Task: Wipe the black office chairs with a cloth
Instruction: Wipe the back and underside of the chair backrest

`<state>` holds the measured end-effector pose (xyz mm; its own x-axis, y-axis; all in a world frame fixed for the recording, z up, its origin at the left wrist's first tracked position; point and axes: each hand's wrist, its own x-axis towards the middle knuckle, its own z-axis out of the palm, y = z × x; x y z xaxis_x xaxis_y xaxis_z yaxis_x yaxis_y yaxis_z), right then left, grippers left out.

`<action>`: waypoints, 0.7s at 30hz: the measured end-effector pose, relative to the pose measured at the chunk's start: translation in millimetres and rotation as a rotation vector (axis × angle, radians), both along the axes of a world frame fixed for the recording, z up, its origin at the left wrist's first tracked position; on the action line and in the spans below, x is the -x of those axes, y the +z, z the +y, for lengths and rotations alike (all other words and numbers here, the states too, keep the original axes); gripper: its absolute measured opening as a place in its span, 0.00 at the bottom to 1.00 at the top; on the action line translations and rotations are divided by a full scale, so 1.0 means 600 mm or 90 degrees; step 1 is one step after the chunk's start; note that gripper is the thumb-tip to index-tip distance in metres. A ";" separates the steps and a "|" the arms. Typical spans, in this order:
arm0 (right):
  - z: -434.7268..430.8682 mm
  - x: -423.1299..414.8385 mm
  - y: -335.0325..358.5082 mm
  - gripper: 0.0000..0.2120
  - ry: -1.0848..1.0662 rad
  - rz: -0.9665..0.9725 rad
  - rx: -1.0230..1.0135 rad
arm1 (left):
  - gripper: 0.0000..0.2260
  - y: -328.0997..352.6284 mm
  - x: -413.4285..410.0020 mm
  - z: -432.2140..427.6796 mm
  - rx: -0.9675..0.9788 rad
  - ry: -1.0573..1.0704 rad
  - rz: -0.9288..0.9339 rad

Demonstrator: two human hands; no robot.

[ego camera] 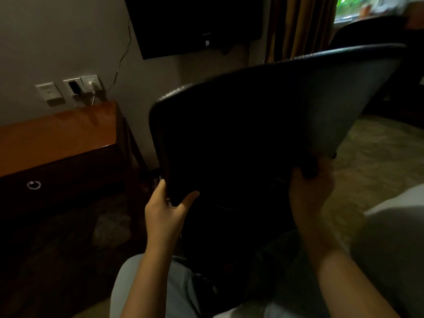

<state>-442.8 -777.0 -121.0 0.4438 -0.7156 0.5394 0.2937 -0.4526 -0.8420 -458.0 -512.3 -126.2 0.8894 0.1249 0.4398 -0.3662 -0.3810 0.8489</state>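
At the left of the frame, a glossy brown wooden bench [57,134] stands under white wall sockets [71,88] with a plugged-in lead [93,97], near the tilted chair. If the chair is swung or let roll that way, the bench edge could be struck or the lead snagged.

Toward the centre, the left hand [167,210] is clamped on the lower left corner of the black office chair [241,122], with the thumb on the near face of its broad curved backrest and the fingers wrapped behind. The backrest fills the middle of the frame and is tilted, its top edge rising to the upper right. At its lower right edge the right hand [312,189] is closed round the rim. With both hands taken up by holding, one would have to be freed for wiping. The chair might then twist or tip on a single grip.

No cloth can be made out. A dark lump at the right hand's fingers may be cloth or a chair fitting; which cannot be told. Seat, base and castors are lost in shadow below. A second black office chair [367,31] is blurred and partly hidden at the upper right, by the window [348,8].
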 end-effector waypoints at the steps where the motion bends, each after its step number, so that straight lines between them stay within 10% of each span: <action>1: 0.014 -0.001 -0.002 0.15 0.011 0.006 -0.025 | 0.18 -0.001 -0.001 -0.004 -0.003 -0.005 0.000; 13: 0.202 0.054 -0.094 0.15 0.394 0.218 0.297 | 0.17 0.003 -0.012 0.015 0.026 -0.083 0.076; 21: 0.124 0.031 0.122 0.10 0.110 -0.087 0.254 | 0.23 0.004 -0.037 0.000 0.249 -0.090 0.191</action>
